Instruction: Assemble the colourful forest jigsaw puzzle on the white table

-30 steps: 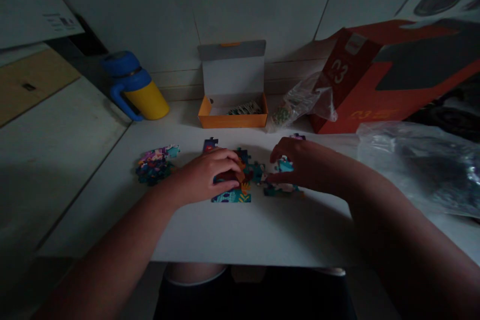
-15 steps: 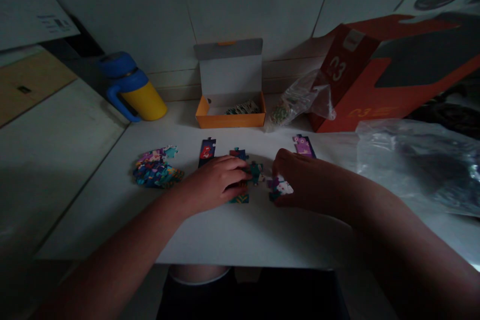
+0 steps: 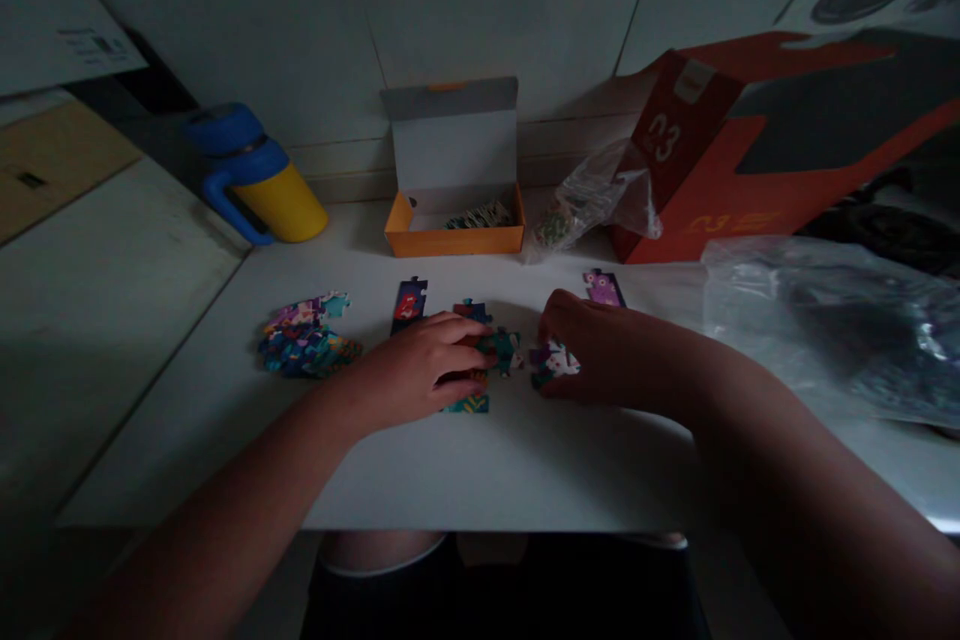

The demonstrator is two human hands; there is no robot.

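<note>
The right hand (image 3: pixel 600 345) is gripping a small white, purple and teal jigsaw piece (image 3: pixel 560 360) of flat card between thumb and fingers, low over the white, smooth counter (image 3: pixel 450 480), and compared with half a second ago that piece is sitting slightly farther from the person, now facing the knobbed teal jigsaw piece (image 3: pixel 510 350) across a narrow gap! The left hand (image 3: pixel 431 360) is resting over a joined patch of multicoloured jigsaw pieces (image 3: pixel 472 404), its fingers loosely bent and unclenched, and it's covering more of the patch's teal lower edge than a second ago. Behind the right hand, a purple jigsaw strip with round eyes (image 3: pixel 602 288) is showing far more of itself than a second ago. Beyond the left hand, a dark blue jigsaw strip with a red figure (image 3: pixel 410 302) is lying apart. Farther left, a loose heap of glossy, many-coloured pieces (image 3: pixel 304 345) is spreading. At the back, an open orange cardboard box (image 3: pixel 454 241) is holding more pieces, while a crinkled clear plastic bag (image 3: pixel 596 190) is leaning by a big, angular red-orange carton (image 3: pixel 720 180).
</note>
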